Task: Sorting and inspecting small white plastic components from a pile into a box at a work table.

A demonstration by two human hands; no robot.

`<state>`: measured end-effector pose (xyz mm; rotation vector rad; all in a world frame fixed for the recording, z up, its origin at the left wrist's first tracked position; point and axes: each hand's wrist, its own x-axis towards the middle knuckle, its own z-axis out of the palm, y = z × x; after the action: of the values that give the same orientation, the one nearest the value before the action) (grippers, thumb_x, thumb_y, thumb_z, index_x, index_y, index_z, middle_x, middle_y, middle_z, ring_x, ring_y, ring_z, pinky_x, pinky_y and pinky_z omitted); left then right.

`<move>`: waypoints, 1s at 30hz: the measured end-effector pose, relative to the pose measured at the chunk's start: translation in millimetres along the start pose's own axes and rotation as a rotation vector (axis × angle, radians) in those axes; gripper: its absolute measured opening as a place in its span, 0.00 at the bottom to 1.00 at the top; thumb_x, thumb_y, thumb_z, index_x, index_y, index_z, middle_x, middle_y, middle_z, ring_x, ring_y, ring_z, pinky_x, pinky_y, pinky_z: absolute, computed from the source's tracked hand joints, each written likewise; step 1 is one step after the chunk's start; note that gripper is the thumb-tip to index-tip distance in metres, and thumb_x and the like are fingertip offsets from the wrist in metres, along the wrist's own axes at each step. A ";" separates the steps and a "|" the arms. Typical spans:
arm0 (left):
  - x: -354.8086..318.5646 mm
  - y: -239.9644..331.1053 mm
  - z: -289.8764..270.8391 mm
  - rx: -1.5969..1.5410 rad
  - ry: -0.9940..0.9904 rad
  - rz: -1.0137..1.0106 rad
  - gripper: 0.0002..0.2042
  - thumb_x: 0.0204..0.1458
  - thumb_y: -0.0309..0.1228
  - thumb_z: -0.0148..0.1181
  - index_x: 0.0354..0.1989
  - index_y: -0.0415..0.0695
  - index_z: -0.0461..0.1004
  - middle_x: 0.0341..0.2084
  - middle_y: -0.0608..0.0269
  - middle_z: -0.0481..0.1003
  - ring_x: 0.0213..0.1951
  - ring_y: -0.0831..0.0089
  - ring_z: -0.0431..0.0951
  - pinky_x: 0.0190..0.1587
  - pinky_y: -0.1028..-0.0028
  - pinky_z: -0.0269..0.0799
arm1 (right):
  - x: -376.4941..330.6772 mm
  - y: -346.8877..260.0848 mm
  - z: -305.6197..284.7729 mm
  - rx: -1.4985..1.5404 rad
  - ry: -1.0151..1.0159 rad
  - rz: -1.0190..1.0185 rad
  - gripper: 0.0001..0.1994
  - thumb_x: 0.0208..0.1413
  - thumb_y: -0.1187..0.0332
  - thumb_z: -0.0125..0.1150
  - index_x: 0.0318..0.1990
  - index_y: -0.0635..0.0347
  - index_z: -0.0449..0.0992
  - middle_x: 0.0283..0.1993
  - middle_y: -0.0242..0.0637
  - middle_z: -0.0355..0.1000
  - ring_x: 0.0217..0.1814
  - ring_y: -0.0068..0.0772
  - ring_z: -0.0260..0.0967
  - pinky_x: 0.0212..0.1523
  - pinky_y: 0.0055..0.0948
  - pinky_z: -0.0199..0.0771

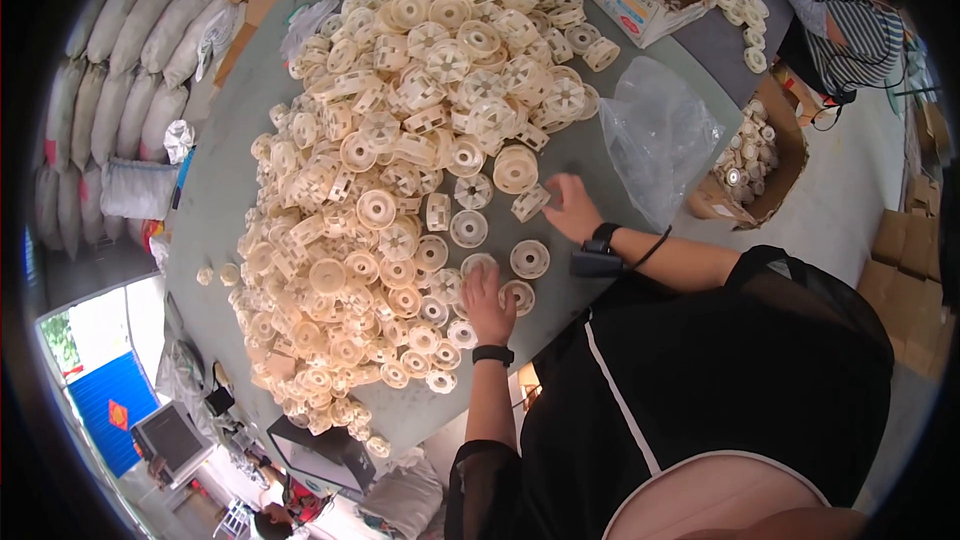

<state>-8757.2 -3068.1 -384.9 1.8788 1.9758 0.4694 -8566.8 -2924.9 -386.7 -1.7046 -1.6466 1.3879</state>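
On grey table (pixel 590 155): left hand (pixel 487 302) fingers flat on cream wheels (pixel 478 265).

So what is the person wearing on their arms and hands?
Both hands are bare, no gloves. The left hand has a black band on its wrist, and a sheer black sleeve starts near the elbow. The right hand has a black wristband too, with a thin black cord looping off it, and a black sleeve higher up.
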 end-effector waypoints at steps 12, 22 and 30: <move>-11.8 -37.4 -27.2 -0.090 0.221 -0.329 0.24 0.39 0.27 0.57 0.48 0.40 0.61 0.50 0.44 0.56 0.52 0.50 0.57 0.52 0.58 0.55 | -32.4 -14.4 39.3 -0.173 -0.084 -0.457 0.26 0.39 0.69 0.54 0.51 0.61 0.61 0.49 0.46 0.61 0.51 0.48 0.58 0.50 0.40 0.59; 7.4 40.0 -42.1 -0.431 0.239 -0.119 0.19 0.41 0.24 0.60 0.43 0.40 0.62 0.53 0.46 0.56 0.54 0.54 0.58 0.53 0.63 0.57 | -38.8 -58.4 56.3 0.277 -0.645 -0.048 0.25 0.48 0.66 0.58 0.53 0.64 0.59 0.47 0.37 0.65 0.47 0.23 0.63 0.45 0.24 0.65; 14.2 27.1 -31.6 -0.821 0.181 -0.359 0.20 0.42 0.22 0.57 0.47 0.38 0.64 0.44 0.55 0.66 0.45 0.66 0.68 0.45 0.70 0.67 | -42.6 -30.8 47.9 0.606 -0.646 -0.023 0.22 0.46 0.72 0.57 0.50 0.65 0.61 0.44 0.36 0.67 0.43 0.24 0.65 0.44 0.22 0.66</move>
<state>-8749.3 -3051.9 -344.7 0.9841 1.7602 1.1485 -8615.1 -2973.0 -366.2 -0.9368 -1.2846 2.2860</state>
